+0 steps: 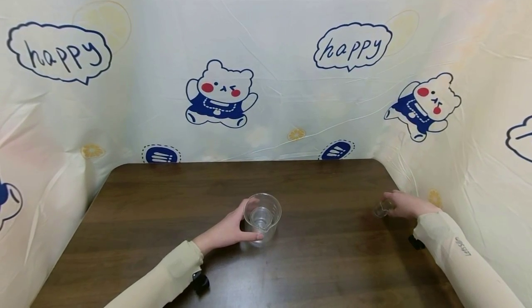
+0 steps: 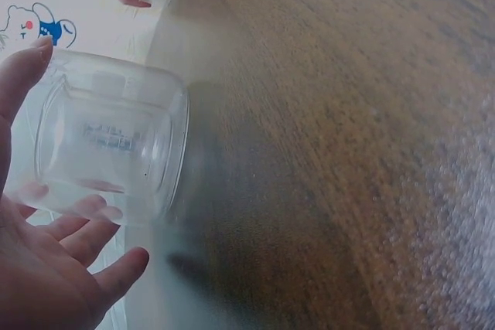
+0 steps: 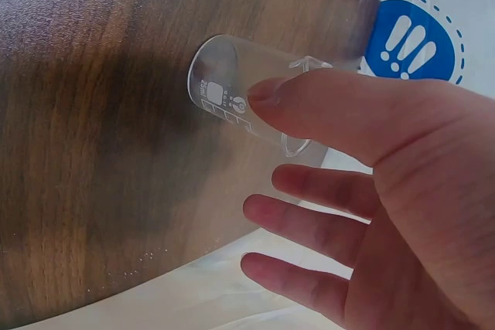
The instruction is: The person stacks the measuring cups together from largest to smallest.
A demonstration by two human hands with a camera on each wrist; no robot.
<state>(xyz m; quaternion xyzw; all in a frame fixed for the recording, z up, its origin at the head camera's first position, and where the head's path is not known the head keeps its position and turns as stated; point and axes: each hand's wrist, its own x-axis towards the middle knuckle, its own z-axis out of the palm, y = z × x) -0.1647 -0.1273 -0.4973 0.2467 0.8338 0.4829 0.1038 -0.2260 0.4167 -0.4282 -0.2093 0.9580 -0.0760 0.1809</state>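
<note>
My left hand (image 1: 226, 229) holds a large glass beaker (image 1: 275, 213) near the middle of the table, thumb on its near side and fingers round the far side. Inside it sits a smaller glass beaker (image 1: 261, 218). The left wrist view shows the large beaker (image 2: 174, 133) close up, with some markings seen through the glass. At the table's right side, my right hand (image 1: 406, 205) pinches a small 25 ml beaker (image 3: 220, 83) with printed white markings. The thumb (image 3: 309, 106) lies across its wall; three fingers stay apart from it, and the index finger is hidden.
The brown wooden table (image 1: 316, 262) has rounded far corners. A pale patterned curtain (image 1: 282, 91) hangs behind and on both sides, close to the right hand. Small droplets or specks show on the wood near the table edge in the right wrist view.
</note>
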